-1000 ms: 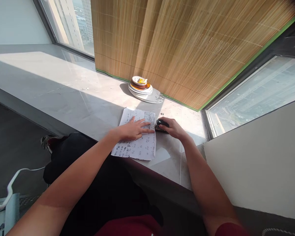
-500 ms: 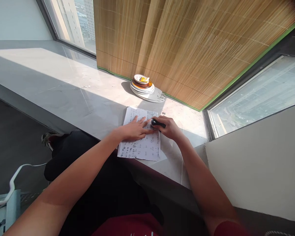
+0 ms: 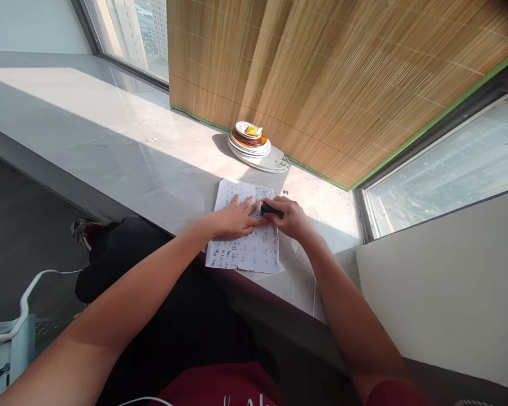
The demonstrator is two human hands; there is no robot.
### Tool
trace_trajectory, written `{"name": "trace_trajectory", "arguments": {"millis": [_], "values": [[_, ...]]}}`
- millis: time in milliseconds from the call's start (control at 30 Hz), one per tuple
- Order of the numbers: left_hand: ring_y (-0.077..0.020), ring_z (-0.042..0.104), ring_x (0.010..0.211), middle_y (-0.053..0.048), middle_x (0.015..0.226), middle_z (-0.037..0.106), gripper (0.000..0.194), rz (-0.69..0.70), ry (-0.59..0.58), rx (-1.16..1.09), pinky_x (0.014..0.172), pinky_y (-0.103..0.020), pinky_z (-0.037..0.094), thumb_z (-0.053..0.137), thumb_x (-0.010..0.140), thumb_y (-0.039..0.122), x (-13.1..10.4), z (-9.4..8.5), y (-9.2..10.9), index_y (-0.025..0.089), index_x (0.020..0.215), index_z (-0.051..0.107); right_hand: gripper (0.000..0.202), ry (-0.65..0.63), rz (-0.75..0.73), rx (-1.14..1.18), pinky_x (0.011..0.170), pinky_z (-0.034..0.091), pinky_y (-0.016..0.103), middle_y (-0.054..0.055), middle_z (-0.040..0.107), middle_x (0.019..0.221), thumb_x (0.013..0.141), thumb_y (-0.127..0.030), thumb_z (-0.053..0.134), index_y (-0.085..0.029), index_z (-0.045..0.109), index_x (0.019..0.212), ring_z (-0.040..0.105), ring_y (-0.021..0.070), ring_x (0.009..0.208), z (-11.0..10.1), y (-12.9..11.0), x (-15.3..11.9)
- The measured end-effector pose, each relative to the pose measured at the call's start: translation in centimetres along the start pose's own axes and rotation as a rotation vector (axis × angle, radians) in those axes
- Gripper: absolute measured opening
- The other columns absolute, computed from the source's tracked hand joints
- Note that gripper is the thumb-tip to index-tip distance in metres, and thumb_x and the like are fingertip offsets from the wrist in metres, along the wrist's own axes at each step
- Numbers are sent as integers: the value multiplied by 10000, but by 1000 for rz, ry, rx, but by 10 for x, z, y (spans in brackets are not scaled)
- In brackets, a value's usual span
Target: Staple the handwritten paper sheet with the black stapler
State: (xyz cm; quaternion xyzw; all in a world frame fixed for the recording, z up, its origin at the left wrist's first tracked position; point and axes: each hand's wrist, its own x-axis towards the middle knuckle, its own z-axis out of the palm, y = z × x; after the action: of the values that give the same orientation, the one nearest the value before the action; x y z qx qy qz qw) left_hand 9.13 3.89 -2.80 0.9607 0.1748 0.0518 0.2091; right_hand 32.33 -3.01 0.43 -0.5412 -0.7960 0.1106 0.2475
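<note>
A sheet of paper [image 3: 254,254] covered in rows of handwriting lies on the window sill, close to its front edge. My left hand [image 3: 235,220] rests flat on it with the fingers spread. My right hand [image 3: 294,219] is closed around a small black hand-held tool [image 3: 272,210], whose rounded head sits over the paper beside my left fingertips. What kind of tool it is, I cannot make out. Just above it, a dense grey patterned patch [image 3: 263,193] covers part of the writing. The tool's underside is hidden.
A stack of plates [image 3: 249,148] with a small yellow item [image 3: 253,131] on top stands behind the paper. Two tiny dark pieces [image 3: 285,192] lie right of the paper. A bamboo blind [image 3: 300,84] hangs behind; a white wall [image 3: 444,287] rises at right.
The view has shifted slightly. My right hand has tilted the black tool a little, so less of its underside shows. My left hand stays flat on the paper.
</note>
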Motion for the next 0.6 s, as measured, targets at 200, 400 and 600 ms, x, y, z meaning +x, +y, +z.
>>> {"name": "trace_trajectory", "arguments": {"millis": [200, 400, 600], "values": [[-461, 119, 1669, 12, 1803, 275, 549, 6, 14, -6, 1291, -771, -20, 574, 1011, 335, 0, 2, -2, 449, 1548, 590, 376, -12, 29, -14, 826, 493, 397, 73, 724, 1049, 916, -204, 667, -315, 767, 1260, 645, 277, 957, 0, -1, 1], [-437, 104, 1678, 17, 1809, 255, 556, -9, -12, 39, 1301, -756, -19, 521, 1038, 351, -1, 1, 0, 444, 1586, 545, 375, -35, 91, -81, 797, 476, 364, 62, 727, 1064, 912, -196, 661, -319, 773, 1248, 645, 264, 970, -1, -9, 2], [-418, 69, 1687, 15, 1823, 211, 549, -23, -42, 59, 1311, -737, -10, 480, 1066, 377, -3, -2, 2, 426, 1612, 514, 310, -111, 91, -226, 764, 405, 345, 51, 692, 1123, 940, -184, 602, -292, 761, 1183, 608, 213, 878, -4, -18, 5]]}}
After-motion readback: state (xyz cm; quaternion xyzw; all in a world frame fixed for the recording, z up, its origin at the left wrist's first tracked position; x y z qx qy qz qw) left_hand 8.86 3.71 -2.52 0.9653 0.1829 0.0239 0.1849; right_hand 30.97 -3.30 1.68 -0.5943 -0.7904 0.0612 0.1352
